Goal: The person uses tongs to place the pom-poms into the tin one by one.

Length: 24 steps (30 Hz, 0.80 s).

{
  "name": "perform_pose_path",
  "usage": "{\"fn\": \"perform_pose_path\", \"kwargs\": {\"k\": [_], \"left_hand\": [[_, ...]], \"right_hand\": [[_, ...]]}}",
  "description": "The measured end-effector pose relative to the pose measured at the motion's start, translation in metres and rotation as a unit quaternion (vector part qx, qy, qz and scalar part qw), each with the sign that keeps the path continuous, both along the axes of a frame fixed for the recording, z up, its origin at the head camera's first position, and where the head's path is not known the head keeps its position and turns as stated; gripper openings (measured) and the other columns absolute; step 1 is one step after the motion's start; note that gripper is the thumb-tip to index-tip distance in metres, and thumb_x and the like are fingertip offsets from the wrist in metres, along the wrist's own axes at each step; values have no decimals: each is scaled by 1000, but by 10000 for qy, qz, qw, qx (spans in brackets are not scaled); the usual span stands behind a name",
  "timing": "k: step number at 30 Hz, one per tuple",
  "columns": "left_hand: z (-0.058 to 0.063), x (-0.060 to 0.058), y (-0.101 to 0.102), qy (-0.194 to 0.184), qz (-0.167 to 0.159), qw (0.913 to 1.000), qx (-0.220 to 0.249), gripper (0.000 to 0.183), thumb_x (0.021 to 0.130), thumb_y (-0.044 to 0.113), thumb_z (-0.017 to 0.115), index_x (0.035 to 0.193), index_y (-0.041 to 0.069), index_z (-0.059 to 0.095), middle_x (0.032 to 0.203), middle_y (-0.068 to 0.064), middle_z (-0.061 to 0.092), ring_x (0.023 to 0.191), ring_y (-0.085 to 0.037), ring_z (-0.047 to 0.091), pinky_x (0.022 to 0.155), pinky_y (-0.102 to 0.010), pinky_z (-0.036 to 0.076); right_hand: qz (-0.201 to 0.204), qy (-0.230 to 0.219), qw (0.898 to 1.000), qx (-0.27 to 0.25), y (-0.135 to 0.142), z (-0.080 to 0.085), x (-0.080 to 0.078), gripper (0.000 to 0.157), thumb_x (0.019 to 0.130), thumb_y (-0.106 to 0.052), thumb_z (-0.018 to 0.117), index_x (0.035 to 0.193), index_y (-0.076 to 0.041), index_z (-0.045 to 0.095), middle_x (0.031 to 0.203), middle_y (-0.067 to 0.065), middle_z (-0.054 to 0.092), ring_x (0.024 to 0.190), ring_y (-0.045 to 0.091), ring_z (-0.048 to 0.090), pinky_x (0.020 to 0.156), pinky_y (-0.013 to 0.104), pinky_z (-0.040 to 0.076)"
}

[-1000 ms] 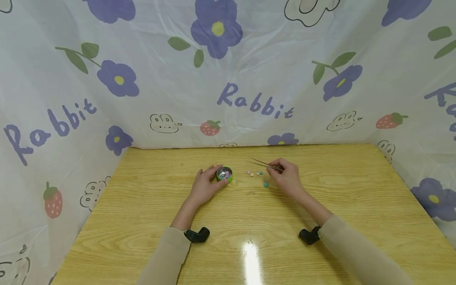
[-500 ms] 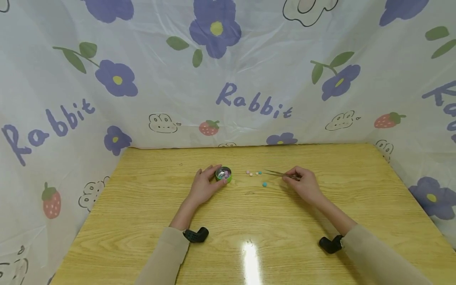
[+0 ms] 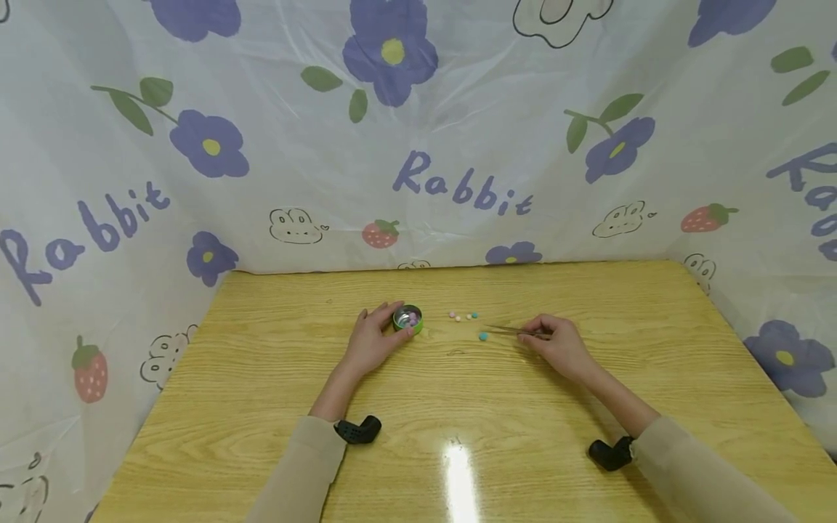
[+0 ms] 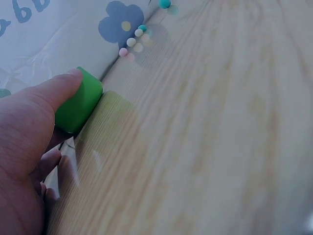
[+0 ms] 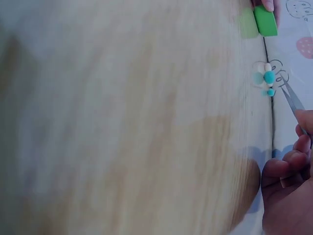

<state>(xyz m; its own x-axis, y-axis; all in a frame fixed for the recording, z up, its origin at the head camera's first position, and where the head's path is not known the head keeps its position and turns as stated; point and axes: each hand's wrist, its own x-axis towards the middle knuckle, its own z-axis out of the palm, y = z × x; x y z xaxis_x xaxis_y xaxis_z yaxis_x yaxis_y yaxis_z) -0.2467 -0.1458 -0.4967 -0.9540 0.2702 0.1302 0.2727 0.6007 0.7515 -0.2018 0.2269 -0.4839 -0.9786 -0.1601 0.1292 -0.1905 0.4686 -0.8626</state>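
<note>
My left hand [image 3: 371, 344] holds a small round tin [image 4: 87, 104], green outside and silvery inside, between thumb and fingers. It stands on the table; lilac and bluish beads [image 3: 412, 319] lie in it. In my right hand [image 3: 559, 350], thumb and fingers pinch metal tweezers [image 3: 508, 330] pointing left, their tips slightly apart with nothing between them. Close in front of the tips lies a larger teal bead [image 3: 483, 336]. Farther back, in a loose row between tin and tweezers, are a pink bead [image 3: 451, 314], two whitish beads [image 4: 131, 42] and a smaller teal bead [image 3: 474, 315].
The wooden table [image 3: 418, 407] has a glossy top with a bright light reflection near its front. A white cloth [image 3: 458, 240] printed with flowers and rabbits hangs behind it and at both sides. Black cameras [image 3: 611, 454] sit at both wrists.
My right hand has moved right, then slightly toward me, and the tweezers have swung down so their tips are by the larger teal bead. The left hand stays at the tin.
</note>
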Motion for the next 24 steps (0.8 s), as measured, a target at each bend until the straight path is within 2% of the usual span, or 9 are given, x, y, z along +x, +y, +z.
{"fn": "perform_pose_path", "kwargs": {"k": [9,17,24], "left_hand": [[0,0,0,-47,14,10000,-14,64,96,33,75,151,9,52,153,-16,50,149,-34,35,125,-52,3],[0,1,0,-10,39,10000,57,64,95,31,76,151,9,53,150,-16,53,148,-34,36,125,-53,3],[0,1,0,-14,25,10000,56,64,96,32,76,151,9,53,151,-16,52,149,-35,35,125,-53,3]], "right_hand": [[56,-5,10000,-17,2,-3,2,12,94,-8,75,104,0,73,102,12,72,91,19,67,73,24,57],[-49,-58,10000,41,2,-6,3,11,95,-8,75,104,-1,74,99,10,72,86,14,66,67,23,54],[-69,-77,9999,25,0,-5,5,10,94,-7,75,103,-3,75,95,8,73,83,16,66,65,24,53]]}}
